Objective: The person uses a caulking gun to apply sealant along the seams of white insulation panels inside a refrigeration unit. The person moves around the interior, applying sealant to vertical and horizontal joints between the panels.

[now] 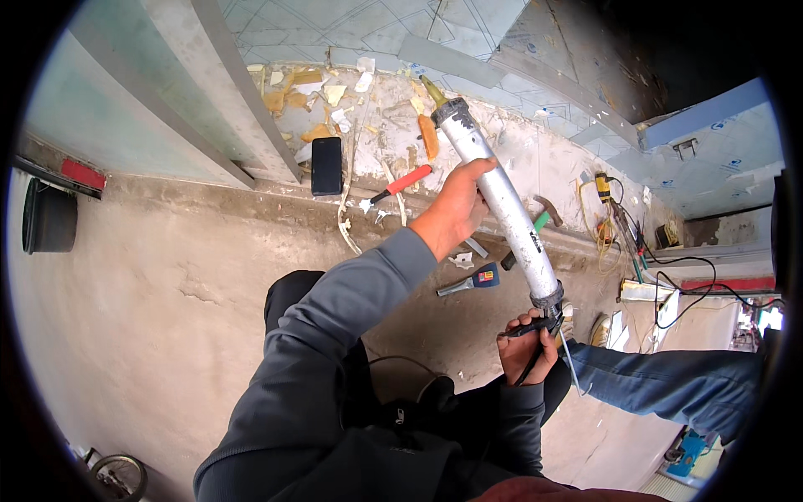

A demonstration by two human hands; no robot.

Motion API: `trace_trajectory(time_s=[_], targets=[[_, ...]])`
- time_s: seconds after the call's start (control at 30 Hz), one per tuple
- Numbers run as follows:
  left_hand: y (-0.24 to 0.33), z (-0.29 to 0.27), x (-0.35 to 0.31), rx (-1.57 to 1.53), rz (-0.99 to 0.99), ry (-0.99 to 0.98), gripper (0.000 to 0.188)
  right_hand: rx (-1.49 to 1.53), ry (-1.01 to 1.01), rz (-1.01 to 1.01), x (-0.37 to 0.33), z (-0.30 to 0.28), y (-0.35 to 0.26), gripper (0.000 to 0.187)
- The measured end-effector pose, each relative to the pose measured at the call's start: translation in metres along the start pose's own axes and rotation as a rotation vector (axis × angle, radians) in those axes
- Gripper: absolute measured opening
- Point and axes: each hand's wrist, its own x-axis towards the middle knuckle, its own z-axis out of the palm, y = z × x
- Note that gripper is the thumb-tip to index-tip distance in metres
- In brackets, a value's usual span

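Observation:
A silver caulking gun [502, 197] slants across the middle, its yellowish nozzle [432, 92] pointing up and away to the left. My left hand [458, 207] is wrapped round the barrel near its upper half, thumb along the top. Lower down, my right hand [529, 345] grips the black handle and trigger at the gun's rear end. A bent metal rod [573, 368] sticks out beside that hand. An orange-brown foam-like scrap [429, 136] lies just left of the barrel's front end.
On the dirty ledge lie a black phone [326, 166], a red-handled tool [404, 182] and debris. A hammer [545, 213] and blue-handled scraper [473, 279] lie near the gun. A yellow power tool [603, 186] and cables are at right. Another person's jeans-clad leg [669, 381] extends from the right.

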Motion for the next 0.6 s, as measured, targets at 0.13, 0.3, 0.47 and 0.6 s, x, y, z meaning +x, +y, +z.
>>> trace_trajectory(time_s=[0.13,0.3,0.47,0.6], targets=[[0.008,0.014,-0.031,0.073,-0.002,-0.053,0.045,0.017,0.005,0.044,-0.022,0.008,-0.015,0.049],[-0.014,0.072,-0.095,0.003,-0.249,-0.076,0.062,-0.205,0.183,0.064,-0.092,0.089,-0.052,0.049],[-0.049,0.160,-0.119,0.009,-0.408,0.060,0.065,-0.198,0.355,0.036,-0.163,0.176,-0.116,0.046],[-0.056,0.258,-0.145,0.309,-0.489,0.227,0.059,0.236,0.469,0.173,-0.217,0.229,-0.179,0.037]])
